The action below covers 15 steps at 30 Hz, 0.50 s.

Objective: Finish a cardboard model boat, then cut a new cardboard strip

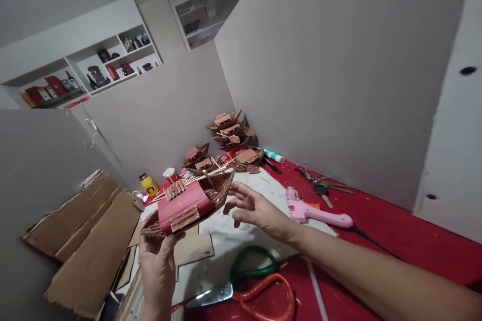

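Observation:
A model boat (184, 205) of brown corrugated cardboard, with a curved red roof, is held up over the table, tilted so its right end is higher. My left hand (158, 266) grips its lower left end from beneath, thumb along the near side. Just off the boat's right end is my right hand (252, 208), fingers spread and slightly curled, holding nothing. Below the hands lie scissors (259, 293) with one green and one orange handle. A pink glue gun (316, 213) rests to the right of my right hand.
Several finished model boats (229, 130) are stacked in the back corner. Cardboard sheets (94, 246) lean at the left. A yellow bottle (148, 184) and a paper cup (170, 174) stand at the back. Keys (323, 192) and a glue stick (274, 155) lie near the right-hand panel.

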Each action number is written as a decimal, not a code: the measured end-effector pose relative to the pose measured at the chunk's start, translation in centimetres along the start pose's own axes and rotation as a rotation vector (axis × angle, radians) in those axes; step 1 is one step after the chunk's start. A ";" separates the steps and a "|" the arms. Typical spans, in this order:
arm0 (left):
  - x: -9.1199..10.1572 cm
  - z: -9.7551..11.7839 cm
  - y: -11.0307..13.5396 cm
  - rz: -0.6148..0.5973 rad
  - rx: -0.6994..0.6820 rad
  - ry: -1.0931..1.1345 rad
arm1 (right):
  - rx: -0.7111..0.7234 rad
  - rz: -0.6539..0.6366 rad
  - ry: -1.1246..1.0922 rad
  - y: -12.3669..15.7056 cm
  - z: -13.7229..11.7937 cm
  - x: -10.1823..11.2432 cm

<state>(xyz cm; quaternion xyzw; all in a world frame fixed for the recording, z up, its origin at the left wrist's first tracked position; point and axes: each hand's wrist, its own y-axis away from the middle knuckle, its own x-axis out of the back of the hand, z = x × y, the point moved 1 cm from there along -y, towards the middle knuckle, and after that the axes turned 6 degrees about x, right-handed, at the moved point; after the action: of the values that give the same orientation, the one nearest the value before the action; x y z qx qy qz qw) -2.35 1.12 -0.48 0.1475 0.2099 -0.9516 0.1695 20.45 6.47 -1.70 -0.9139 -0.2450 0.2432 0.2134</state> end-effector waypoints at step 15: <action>0.7 -1.8 -0.5 0.103 -0.456 -0.224 | -0.215 0.079 0.066 1.3 1.5 -1.1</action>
<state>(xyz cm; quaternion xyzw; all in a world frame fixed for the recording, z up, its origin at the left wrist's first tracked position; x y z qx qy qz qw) -2.79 2.14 -2.07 0.0096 0.3912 -0.8802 0.2686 19.25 5.29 -3.20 -0.9480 -0.2263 0.1935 0.1124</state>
